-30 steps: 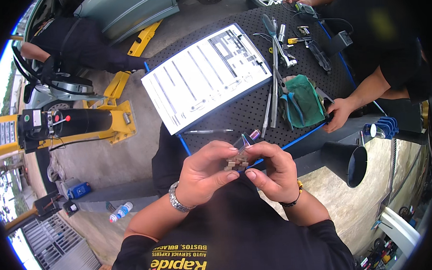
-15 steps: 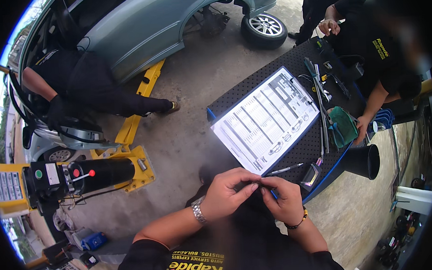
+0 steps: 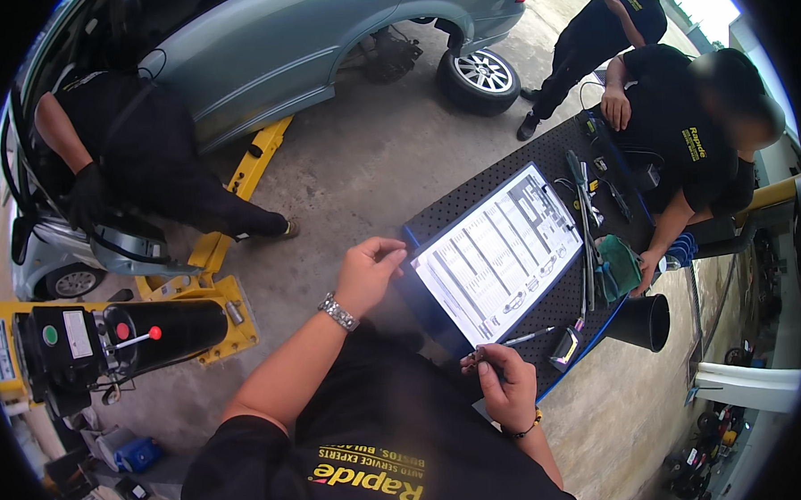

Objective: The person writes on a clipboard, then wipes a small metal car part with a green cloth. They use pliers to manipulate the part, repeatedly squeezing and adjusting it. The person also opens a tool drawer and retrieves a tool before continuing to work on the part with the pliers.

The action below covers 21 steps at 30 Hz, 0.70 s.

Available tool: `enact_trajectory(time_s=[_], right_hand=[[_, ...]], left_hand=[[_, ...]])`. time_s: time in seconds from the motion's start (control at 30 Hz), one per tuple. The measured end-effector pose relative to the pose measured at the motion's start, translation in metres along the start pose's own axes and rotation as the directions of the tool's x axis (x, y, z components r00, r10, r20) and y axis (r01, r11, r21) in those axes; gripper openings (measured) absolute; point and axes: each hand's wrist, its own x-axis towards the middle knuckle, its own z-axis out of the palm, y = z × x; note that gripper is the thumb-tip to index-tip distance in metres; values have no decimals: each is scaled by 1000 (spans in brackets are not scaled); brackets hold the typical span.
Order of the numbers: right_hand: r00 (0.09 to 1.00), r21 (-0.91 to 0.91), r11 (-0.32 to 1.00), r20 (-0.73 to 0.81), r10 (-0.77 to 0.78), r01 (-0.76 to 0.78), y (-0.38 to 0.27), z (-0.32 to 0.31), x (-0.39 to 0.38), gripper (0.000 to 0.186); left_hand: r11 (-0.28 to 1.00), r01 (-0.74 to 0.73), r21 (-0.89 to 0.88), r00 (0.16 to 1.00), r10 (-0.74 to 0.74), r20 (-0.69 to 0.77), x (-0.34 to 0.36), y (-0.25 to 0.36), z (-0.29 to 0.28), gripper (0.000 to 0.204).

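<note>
My left hand [image 3: 370, 274] is raised by the near left corner of a clipboard with a printed form [image 3: 499, 255]. Its fingertips and thumb come together, and anything between them is too small to make out. Lower and to the right, my right hand [image 3: 509, 388] pinches a small dark brown object [image 3: 473, 358] between thumb and fingers, just off the clipboard's bottom edge. The clipboard lies on a black perforated tabletop [image 3: 444, 217]. Beside it are a pen [image 3: 529, 336] and a small dark box-like item with a pink edge [image 3: 566, 348].
Metal tools [image 3: 584, 206] and a green pouch [image 3: 618, 267] lie on the table's right, where a co-worker [image 3: 681, 130] leans. A black bin [image 3: 645, 321] stands below. Left are a yellow lift [image 3: 234, 320], a car [image 3: 258, 68] and another person [image 3: 137, 163]. A wheel [image 3: 481, 81] lies behind.
My hands, together before, have parted. The left has moved up and left toward the clipboard's corner; the right has dropped slightly, and its small dark object now shows. The view has shifted.
</note>
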Motion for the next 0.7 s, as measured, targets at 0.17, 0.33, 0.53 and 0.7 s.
enact_trajectory(time_s=[0.17, 0.33, 0.53, 0.7], right_hand=[[998, -66, 996, 24, 55, -53, 23, 19, 74, 14], [994, -295, 954, 109, -18, 50, 14, 69, 194, 17], [991, -603, 787, -49, 126, -130, 60, 123, 297, 17], [959, -610, 743, -229, 168, -276, 63, 130, 305, 20]], left_hand=[[975, 206, 85, 969, -191, -159, 69, -33, -16, 28], [884, 332, 330, 922, -377, 83, 160, -162, -9, 44], [802, 390, 453, 645, -589, 486, 226, -258, 56, 65], [800, 378, 465, 504, -600, 622, 260, -253, 82, 66]])
